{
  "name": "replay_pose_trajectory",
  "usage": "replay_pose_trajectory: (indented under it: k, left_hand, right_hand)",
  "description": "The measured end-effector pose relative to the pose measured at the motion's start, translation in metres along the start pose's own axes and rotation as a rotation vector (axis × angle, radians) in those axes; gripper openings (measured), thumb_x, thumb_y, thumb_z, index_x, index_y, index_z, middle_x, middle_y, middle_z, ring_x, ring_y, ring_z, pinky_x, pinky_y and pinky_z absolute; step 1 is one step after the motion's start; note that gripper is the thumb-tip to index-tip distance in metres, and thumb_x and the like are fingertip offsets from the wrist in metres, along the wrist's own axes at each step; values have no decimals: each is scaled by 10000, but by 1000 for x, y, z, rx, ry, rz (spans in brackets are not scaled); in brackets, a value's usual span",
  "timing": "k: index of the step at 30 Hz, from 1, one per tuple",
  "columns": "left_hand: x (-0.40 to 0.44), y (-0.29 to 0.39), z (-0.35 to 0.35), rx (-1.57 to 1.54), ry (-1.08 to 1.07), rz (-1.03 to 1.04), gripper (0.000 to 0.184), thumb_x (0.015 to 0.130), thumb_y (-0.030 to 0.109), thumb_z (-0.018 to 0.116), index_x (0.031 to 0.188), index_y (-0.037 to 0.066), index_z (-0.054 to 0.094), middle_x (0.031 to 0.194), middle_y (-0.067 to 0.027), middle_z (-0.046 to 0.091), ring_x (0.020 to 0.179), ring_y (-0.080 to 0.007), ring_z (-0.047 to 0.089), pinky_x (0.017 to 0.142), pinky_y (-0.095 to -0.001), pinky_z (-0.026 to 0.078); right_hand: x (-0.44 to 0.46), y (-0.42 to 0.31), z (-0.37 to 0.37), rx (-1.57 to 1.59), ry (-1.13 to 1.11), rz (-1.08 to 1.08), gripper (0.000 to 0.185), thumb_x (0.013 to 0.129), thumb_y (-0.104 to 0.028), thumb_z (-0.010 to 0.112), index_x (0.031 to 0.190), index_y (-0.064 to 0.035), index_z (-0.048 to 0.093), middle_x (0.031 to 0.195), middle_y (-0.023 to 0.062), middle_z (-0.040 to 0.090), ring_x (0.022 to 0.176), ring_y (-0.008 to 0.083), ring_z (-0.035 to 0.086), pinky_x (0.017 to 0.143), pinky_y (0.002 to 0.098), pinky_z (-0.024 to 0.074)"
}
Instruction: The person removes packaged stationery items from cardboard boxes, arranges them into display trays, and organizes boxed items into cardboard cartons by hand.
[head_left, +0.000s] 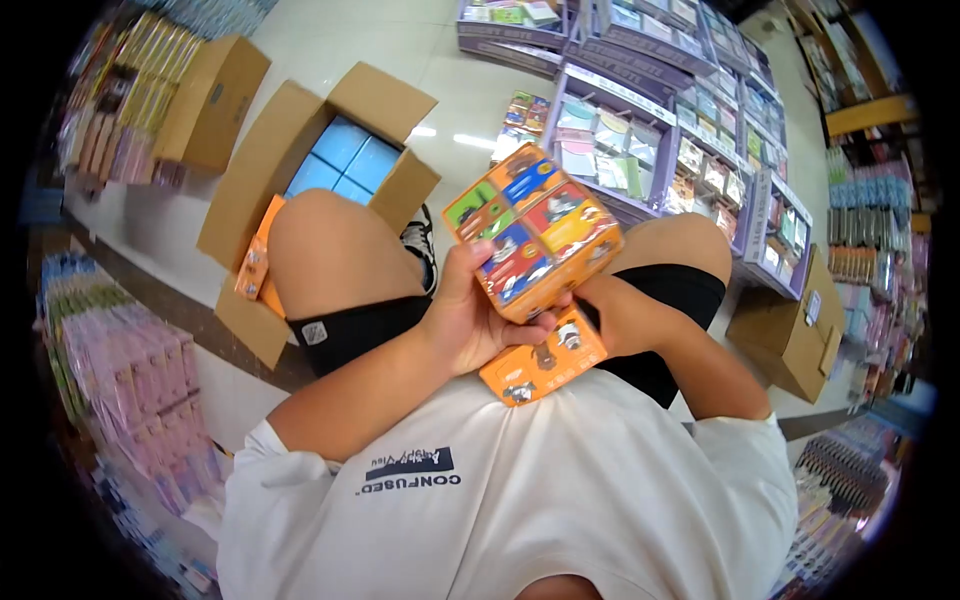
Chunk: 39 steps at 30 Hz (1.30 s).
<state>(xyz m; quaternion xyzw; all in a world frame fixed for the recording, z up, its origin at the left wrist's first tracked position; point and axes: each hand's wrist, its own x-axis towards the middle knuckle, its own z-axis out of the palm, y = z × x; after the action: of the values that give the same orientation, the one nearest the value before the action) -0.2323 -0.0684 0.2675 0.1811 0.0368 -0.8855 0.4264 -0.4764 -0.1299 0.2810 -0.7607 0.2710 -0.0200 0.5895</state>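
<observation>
Left hand grasps the 4-picture box, likely light, stiff, slick, best held by its sides; right hand: fingers hidden, cannot tell.

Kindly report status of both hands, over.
Left hand gripping multicoloured boxy pack. Right hand alongside, grip unclear. Orange rectangular box by white shirt. No obstruction visible.

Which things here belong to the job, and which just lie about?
Job in hand:
- left hand, right hand
- multicoloured orange block of boxes
- orange printed box below it
- open brown cardboard carton, probably

Apparently lying about:
- purple rectangular display trays
- brown cardboard carton at right
- stacked pink rectangular packs
</observation>
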Motion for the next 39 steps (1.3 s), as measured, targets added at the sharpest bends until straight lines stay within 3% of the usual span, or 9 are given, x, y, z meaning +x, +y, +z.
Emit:
replay_pose_trajectory:
  k: [4, 7, 12, 16, 17, 26, 30, 35, 39]
  left_hand:
    - [-15, 9, 6, 539, 298, 357, 641, 932, 382, 706, 1396, 18, 458, 1237, -161, 663, 940, -234, 750, 742, -371, 662]
    - [-27, 18, -2, 861, 387, 541, 661, 892, 218, 756, 1434, 38, 424, 1293, -116, 624, 1089, -199, 692, 852, -359, 631]
    - [-20, 6, -1, 838, 234, 549, 650, 894, 152, 725, 1449, 45, 404, 1312, -113, 599, 1208, -193, 623, 964, -371, 580]
    - [15, 28, -5, 819, 418, 490, 578, 919, 192, 685, 1409, 40, 421, 1291, -107, 597, 1125, -184, 658, 902, -378, 599]
    - [31, 41, -22, 958, 486, 535, 606, 950, 315, 585, 1473, 81, 388, 1170, -103, 673, 791, -175, 742, 604, -342, 611]
    - [137, 195, -67, 1021, 768, 418, 473, 945, 429, 582, 1291, 114, 510, 1002, -70, 729, 731, -179, 734, 541, -275, 510]
    - [197, 232, -125, 918, 885, 406, 471, 936, 452, 595, 1289, 148, 524, 986, -74, 734, 716, -214, 734, 570, -291, 520]
    - [271, 251, -240, 1060, 1032, 191, 609, 864, 396, 719, 1361, 124, 495, 1043, -112, 702, 746, -199, 694, 567, -351, 570]
    - [301, 253, -280, 1201, 854, 227, 665, 937, 241, 682, 1511, 73, 392, 1246, -109, 660, 977, -185, 689, 790, -347, 592]
  right_hand:
    - [-36, 21, -6, 134, 183, -145, 838, 679, -317, 1000, 1339, -61, 553, 1220, 68, 672, 1127, 230, 657, 991, 386, 511]
    - [-54, 20, 8, 666, 673, -216, 1043, 694, -637, 898, 1436, -50, 460, 1297, 66, 640, 1176, 231, 643, 1029, 415, 516]
    - [-30, 19, -14, 817, 759, -142, 567, 1056, -529, 552, 1426, -100, 531, 1292, 86, 684, 1093, 172, 710, 923, 341, 598]
    - [20, 16, -28, 981, 629, 76, 581, 1048, -503, 592, 1419, -60, 524, 1215, 71, 704, 1099, 180, 696, 902, 332, 595]
    - [31, 16, -35, 903, 635, 169, 592, 1032, -567, 580, 1356, -72, 581, 1102, 58, 719, 987, 160, 693, 806, 339, 588]
    - [174, 110, -144, 740, 783, 524, 537, 964, -694, 585, 989, -167, 687, 793, -26, 635, 624, 110, 537, 553, 281, 441]
    - [247, 175, -173, 642, 893, 498, 531, 987, -664, 561, 1156, -172, 667, 1032, 28, 657, 879, 166, 604, 668, 342, 505]
    - [340, 216, -195, 656, 1045, 467, 615, 1029, -463, 593, 1502, -173, 326, 1217, 144, 597, 942, 285, 639, 602, 442, 607]
    - [407, 280, -215, 623, 978, 471, 785, 1046, -354, 570, 1636, -262, 59, 1212, 186, 630, 859, 292, 680, 579, 458, 632]
